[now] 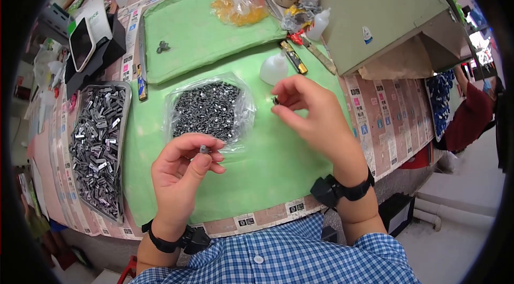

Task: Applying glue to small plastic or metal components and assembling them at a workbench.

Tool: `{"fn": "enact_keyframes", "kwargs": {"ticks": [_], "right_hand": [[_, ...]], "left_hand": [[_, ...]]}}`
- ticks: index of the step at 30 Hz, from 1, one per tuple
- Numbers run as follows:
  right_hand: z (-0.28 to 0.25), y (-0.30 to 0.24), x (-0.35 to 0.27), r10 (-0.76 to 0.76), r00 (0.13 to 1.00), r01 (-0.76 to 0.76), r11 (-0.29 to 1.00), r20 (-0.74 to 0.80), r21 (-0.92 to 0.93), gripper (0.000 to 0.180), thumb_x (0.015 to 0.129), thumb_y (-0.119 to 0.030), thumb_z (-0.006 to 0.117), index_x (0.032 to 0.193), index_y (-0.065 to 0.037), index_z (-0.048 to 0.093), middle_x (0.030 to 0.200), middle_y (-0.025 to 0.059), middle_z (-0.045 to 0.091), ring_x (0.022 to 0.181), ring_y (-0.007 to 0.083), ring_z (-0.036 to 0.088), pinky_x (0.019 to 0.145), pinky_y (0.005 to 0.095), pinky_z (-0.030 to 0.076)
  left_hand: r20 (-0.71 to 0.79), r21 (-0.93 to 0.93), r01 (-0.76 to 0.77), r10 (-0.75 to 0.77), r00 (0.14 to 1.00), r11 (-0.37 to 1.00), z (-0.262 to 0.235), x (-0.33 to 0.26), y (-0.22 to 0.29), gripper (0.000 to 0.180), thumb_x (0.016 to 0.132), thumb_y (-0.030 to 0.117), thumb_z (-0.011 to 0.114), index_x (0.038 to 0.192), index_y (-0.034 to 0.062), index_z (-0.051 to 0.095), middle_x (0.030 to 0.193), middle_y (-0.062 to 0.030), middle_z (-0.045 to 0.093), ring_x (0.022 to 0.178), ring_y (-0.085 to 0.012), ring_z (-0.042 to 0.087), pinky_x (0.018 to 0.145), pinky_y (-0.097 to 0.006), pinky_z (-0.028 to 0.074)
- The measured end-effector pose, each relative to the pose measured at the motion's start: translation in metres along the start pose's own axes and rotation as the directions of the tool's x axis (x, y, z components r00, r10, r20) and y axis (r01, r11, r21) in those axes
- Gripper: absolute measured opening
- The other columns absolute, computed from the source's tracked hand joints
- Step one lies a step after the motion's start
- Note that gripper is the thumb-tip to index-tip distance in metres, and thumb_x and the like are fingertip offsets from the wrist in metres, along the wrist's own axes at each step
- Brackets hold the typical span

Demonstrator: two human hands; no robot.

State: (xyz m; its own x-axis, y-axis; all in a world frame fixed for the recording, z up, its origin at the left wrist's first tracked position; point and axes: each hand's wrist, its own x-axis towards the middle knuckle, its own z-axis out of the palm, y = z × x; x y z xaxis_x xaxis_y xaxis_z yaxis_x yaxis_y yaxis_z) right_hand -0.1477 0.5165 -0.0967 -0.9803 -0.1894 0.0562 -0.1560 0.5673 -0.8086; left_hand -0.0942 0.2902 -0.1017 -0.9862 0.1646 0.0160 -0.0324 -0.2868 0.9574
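Note:
Between the thumb and fingers of my left hand [184,169] is a small grey part [204,149], held just in front of a clear plastic bag [245,107] that lies spread open. Many tiny dark metal pieces [206,110] fill that bag. My right hand [310,110] is to the right of the bag, thumb and fingertips pinched on a tiny dark piece [276,100]; its exact kind is too small to make out. Just beyond the right hand stands a white squeeze bottle [274,68]. Left of my left hand, a metal tray [124,177] holds many grey rectangular parts [99,145].
A green-lined tray [203,35] at the back carries a bag of yellow pieces [239,5] and a few dark parts [163,46]. A phone [82,44] leans at left. A grey metal cabinet [375,16] stands at right, near a marker [293,57]. Another person's sleeve [471,118] shows far right.

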Motion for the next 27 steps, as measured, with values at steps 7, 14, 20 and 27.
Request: {"fn": "enact_keyframes", "kwargs": {"ticks": [7,14,20,27], "right_hand": [[0.006,-0.034,-0.018,-0.188,0.977,0.071,0.734,0.102,0.675,0.019,0.076,0.007,0.062,0.093,0.001,0.057,0.096,0.0051,0.055,0.087,0.0122,0.059,0.077,0.0261,0.051],[0.007,-0.036,-0.020,-0.218,0.965,-0.014,0.512,0.145,0.859,0.037,0.075,0.009,0.062,0.108,0.000,0.048,0.097,0.0079,0.055,0.090,0.0158,0.059,0.080,0.0283,0.050],[0.008,-0.038,-0.018,-0.226,0.964,-0.030,0.428,0.139,0.903,0.048,0.072,0.013,0.061,0.111,-0.002,0.039,0.094,0.0146,0.056,0.088,0.0237,0.061,0.077,0.0346,0.052],[0.009,-0.041,-0.020,-0.162,0.974,-0.088,0.388,0.162,0.918,0.050,0.069,0.015,0.061,0.108,-0.003,0.036,0.091,0.0200,0.056,0.083,0.0312,0.063,0.074,0.0407,0.054]], "left_hand": [[0.091,0.004,-0.117,0.116,0.989,0.993,0.002,-0.001,0.004,0.016,0.086,0.002,0.052,0.101,-0.0015,0.056,0.102,-0.0128,0.054,0.084,-0.0156,0.056,0.069,-0.027,0.052],[0.120,0.032,-0.136,0.131,0.984,0.990,0.003,0.000,0.006,0.015,0.085,0.000,0.051,0.099,-0.0016,0.056,0.099,-0.0128,0.053,0.081,-0.0147,0.055,0.068,-0.025,0.051],[0.132,0.058,-0.158,0.150,0.980,0.986,0.003,0.001,0.003,0.015,0.085,0.001,0.052,0.099,-0.0017,0.056,0.097,-0.0133,0.054,0.079,-0.0149,0.055,0.067,-0.025,0.049],[0.125,0.048,-0.144,0.137,0.983,0.988,0.003,-0.002,0.003,0.015,0.086,0.002,0.052,0.100,-0.0020,0.056,0.096,-0.0132,0.054,0.079,-0.0150,0.055,0.067,-0.025,0.048]]}}
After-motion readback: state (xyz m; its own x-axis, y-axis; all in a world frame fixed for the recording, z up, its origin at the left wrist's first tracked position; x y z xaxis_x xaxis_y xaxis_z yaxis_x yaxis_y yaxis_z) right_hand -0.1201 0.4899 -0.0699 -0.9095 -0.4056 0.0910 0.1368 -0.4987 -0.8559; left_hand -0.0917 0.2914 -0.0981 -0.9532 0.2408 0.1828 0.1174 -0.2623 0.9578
